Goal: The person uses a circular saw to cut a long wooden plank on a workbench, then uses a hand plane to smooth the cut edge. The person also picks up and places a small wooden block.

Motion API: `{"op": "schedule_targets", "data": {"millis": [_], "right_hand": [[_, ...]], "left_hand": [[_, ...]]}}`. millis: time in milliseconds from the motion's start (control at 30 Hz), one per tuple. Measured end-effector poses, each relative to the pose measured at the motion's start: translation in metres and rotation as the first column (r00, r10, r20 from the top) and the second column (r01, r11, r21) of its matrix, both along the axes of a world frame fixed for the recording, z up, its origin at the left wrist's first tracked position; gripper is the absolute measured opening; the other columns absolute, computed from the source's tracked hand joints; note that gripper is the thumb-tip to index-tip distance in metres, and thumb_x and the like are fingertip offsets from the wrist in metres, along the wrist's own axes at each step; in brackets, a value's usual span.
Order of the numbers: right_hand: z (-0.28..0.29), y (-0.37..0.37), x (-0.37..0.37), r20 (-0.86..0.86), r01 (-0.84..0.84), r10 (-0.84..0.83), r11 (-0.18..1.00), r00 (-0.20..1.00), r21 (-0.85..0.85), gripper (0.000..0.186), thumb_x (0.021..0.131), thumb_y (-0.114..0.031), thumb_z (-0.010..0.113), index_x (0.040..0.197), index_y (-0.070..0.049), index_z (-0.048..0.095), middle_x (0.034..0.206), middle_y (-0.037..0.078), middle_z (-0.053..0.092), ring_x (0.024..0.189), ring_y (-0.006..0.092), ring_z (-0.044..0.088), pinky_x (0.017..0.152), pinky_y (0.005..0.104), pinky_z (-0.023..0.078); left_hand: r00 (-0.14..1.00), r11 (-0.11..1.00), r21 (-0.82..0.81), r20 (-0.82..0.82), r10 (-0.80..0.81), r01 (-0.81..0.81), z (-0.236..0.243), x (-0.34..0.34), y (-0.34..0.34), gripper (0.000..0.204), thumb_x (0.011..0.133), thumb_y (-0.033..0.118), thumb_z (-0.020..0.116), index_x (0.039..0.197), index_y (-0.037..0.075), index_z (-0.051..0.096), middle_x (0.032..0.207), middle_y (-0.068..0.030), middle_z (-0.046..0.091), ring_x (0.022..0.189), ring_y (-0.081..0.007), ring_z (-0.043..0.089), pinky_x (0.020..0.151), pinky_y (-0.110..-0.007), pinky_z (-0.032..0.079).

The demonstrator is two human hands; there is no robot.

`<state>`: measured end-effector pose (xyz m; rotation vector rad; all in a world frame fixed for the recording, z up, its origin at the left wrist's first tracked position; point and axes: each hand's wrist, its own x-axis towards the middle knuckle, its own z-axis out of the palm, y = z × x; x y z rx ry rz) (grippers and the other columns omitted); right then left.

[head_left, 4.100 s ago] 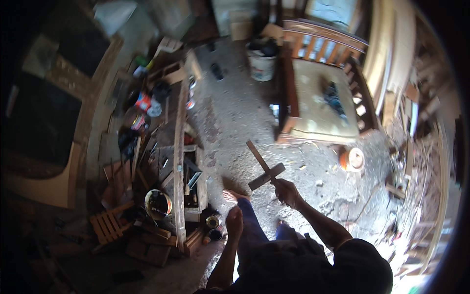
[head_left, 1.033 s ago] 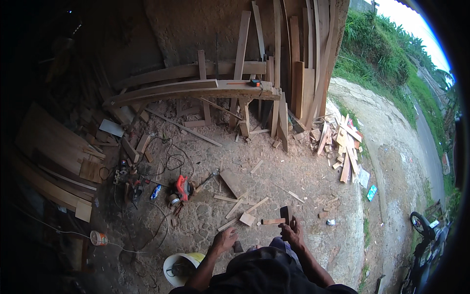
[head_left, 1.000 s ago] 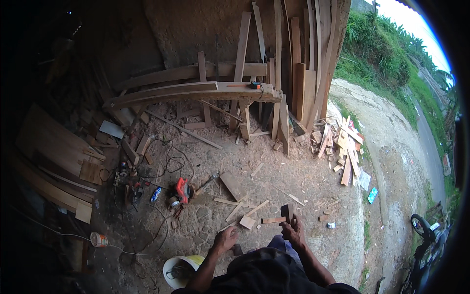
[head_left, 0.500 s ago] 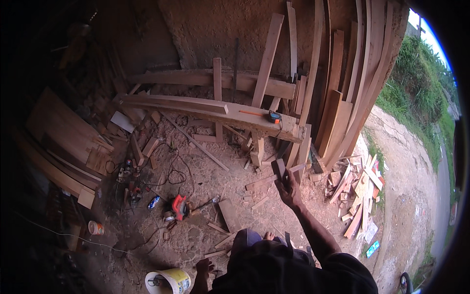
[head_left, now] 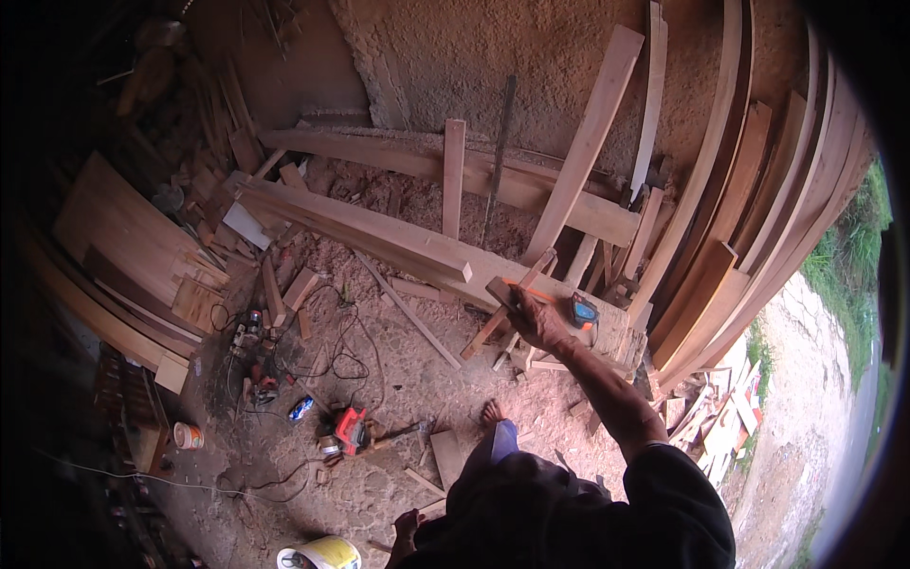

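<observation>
My right hand [head_left: 542,325] grips a cross-shaped wooden tool [head_left: 500,290], a dark block with a wooden strip through it, over the front end of a long timber beam [head_left: 370,228] on trestles. Just right of that hand, a blue-and-orange tape measure [head_left: 583,309] lies on the beam beside a thin orange item, partly hidden by the tool. Whether the tool rests on the wood I cannot tell. At the bottom edge, my left hand [head_left: 408,522] is small and shadowed beside my dark clothing, its fingers too unclear to read.
Upright boards [head_left: 720,218] lean on the rough wall. Sheets [head_left: 123,228] stand at left. A red power tool [head_left: 351,430], cables, offcuts and a bucket [head_left: 319,550] are on the dusty floor around my bare foot [head_left: 493,412]. An offcut pile [head_left: 735,408] borders the outdoor path.
The view has swung from a room with a bed frame to the timber wall, then moved nearer the beam. My right hand has carried the wooden tool forward over the beam.
</observation>
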<state>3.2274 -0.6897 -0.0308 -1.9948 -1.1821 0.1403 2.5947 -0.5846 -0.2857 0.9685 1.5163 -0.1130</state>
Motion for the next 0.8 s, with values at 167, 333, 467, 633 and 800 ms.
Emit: {"op": "schedule_targets", "data": {"millis": [167,333,467,633,800], "right_hand": [[-0.034,0.025,0.032,-0.057,-0.097,0.094,0.994,0.994,-0.053,0.061,0.097,-0.022,0.062,0.149,-0.006,0.034,0.122,0.026,0.064,0.108,0.046,0.064,0.092,0.048,0.054],[-0.067,0.024,0.048,-0.056,-0.029,0.023,0.992,0.998,-0.124,0.059,0.096,-0.02,0.06,0.148,-0.005,0.035,0.12,0.026,0.065,0.105,0.0464,0.065,0.087,0.0494,0.055],[-0.07,0.02,0.052,-0.069,-0.076,0.067,0.987,0.995,-0.143,0.06,0.094,-0.017,0.06,0.148,-0.004,0.035,0.122,0.026,0.064,0.103,0.0462,0.066,0.085,0.0498,0.056],[-0.077,0.012,0.057,-0.052,-0.092,0.087,0.99,0.995,-0.106,0.061,0.095,-0.02,0.06,0.148,-0.004,0.035,0.121,0.025,0.065,0.105,0.0438,0.066,0.086,0.0488,0.056],[-0.066,0.008,0.057,-0.145,-0.137,0.099,0.95,0.984,-0.282,0.063,0.096,-0.025,0.06,0.15,-0.006,0.034,0.128,0.022,0.063,0.11,0.0421,0.065,0.089,0.0479,0.056]], "left_hand": [[0.965,0.969,0.21,0.251,0.074,-0.129,0.082,0.127,0.089,0.033,0.099,0.029,0.064,0.123,0.007,0.061,0.109,-0.0116,0.072,0.082,-0.0249,0.073,0.067,-0.037,0.057],[0.955,0.945,0.262,0.272,0.121,-0.195,0.128,0.191,0.143,0.035,0.098,0.032,0.067,0.124,0.01,0.062,0.11,-0.0108,0.072,0.081,-0.0237,0.073,0.068,-0.036,0.056],[0.97,0.968,0.201,0.217,0.108,-0.152,0.133,0.215,0.135,0.037,0.097,0.032,0.068,0.124,0.009,0.062,0.108,-0.0109,0.073,0.078,-0.0231,0.073,0.066,-0.035,0.057],[0.912,0.967,0.256,0.393,-0.113,0.01,0.141,0.278,0.122,0.033,0.098,0.032,0.067,0.12,0.007,0.064,0.106,-0.0082,0.072,0.081,-0.0205,0.073,0.066,-0.031,0.056],[0.923,0.929,0.327,0.276,-0.269,0.173,0.175,0.367,0.114,0.031,0.101,0.029,0.063,0.122,0.006,0.064,0.106,-0.0069,0.071,0.082,-0.0169,0.072,0.068,-0.03,0.056]]}}
